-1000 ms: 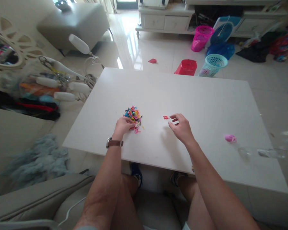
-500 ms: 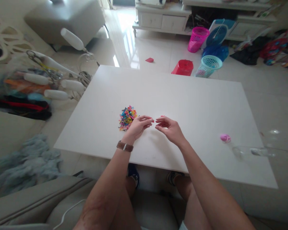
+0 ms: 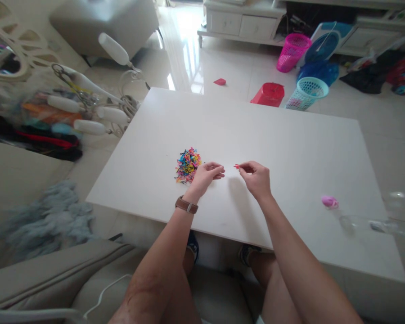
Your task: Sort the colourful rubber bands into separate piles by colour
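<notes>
Fingers (image 3: 249,165) of the right hand (image 3: 259,181) at half-hidden red bits (image 3: 236,166), left hand (image 3: 202,179) partly screening colourful pile (image 3: 188,162), either pinch indiscernible.

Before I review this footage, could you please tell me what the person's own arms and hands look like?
The left hand and right hand are both ungloved. A brown strap with a small, pale, metal-looking buckle circles the left wrist; the right wrist has nothing on it. No sleeves show on either forearm, as far as the view reaches.

Right hand (image 3: 258,180) again farther from left hand (image 3: 204,177), fingertips now together
</notes>
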The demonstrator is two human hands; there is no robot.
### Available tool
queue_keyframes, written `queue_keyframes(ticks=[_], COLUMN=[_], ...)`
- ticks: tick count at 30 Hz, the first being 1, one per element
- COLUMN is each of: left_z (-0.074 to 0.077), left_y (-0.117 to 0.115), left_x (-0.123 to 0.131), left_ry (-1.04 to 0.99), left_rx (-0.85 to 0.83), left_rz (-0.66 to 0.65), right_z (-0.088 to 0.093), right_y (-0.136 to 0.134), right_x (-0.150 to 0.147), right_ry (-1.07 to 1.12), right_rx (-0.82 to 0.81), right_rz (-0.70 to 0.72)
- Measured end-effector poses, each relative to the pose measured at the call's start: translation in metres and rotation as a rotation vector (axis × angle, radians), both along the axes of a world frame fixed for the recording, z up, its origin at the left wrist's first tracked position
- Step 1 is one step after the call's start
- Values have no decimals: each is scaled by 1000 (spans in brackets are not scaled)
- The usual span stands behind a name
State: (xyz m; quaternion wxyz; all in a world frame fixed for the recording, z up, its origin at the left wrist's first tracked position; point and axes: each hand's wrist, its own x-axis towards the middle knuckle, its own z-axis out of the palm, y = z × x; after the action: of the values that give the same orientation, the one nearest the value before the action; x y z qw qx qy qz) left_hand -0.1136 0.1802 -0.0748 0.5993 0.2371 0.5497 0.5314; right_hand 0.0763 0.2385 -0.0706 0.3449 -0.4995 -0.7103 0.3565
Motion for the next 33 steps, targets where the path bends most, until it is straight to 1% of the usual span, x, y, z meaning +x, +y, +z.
queue_keyframes(ticks=[2, 3, 4, 6, 8, 10, 11, 13, 15, 19, 23, 26, 29, 33], left_z=[0, 0, -1, -2, -2, -3, -3, -4, -6, -13, -22, -27, -30, -30], left_y=[-1, -2, -4, -11, -21, -31, -36, -44, -49, -53, -54, -54, -51, -49], left_x=[-19, -30, -42, -66, -87, -103, -109, -116, -120, -121, -125, -129, -129, -124], left_ry=[155, 247, 339, 538, 781, 953, 1007, 1064, 1079, 1097, 1145, 1176, 1177, 1210], left_rx=[-29, -53, -80, -158, -272, -346, -370, -414, -457, -506, -521, -575, -610, -600], left_rz=[52, 100, 151, 203, 220, 180, 149, 86, 19, -91, -126, -175, -211, -223], right_z=[-8, -13, -18, -28, -36, -42, -43, -42, -38, -21, -4, 4, 8, 10], right_y=[10, 14, 18, 23, 25, 26, 26, 26, 25, 20, 12, 7, 4, 1], right_x=[6, 9, 11, 14, 13, 11, 10, 8, 8, 8, 7, 6, 7, 11], right_ry=[-59, -86, -111, -151, -177, -200, -215, -250, -266, -229, -221, -216, -203, -215], right_rx=[1, -9, -19, -32, -33, -24, -17, 1, 14, 29, 60, 68, 71, 77], right_rz=[-53, -74, -89, -104, -108, -106, -107, -112, -115, -107, -85, -67, -53, -25])
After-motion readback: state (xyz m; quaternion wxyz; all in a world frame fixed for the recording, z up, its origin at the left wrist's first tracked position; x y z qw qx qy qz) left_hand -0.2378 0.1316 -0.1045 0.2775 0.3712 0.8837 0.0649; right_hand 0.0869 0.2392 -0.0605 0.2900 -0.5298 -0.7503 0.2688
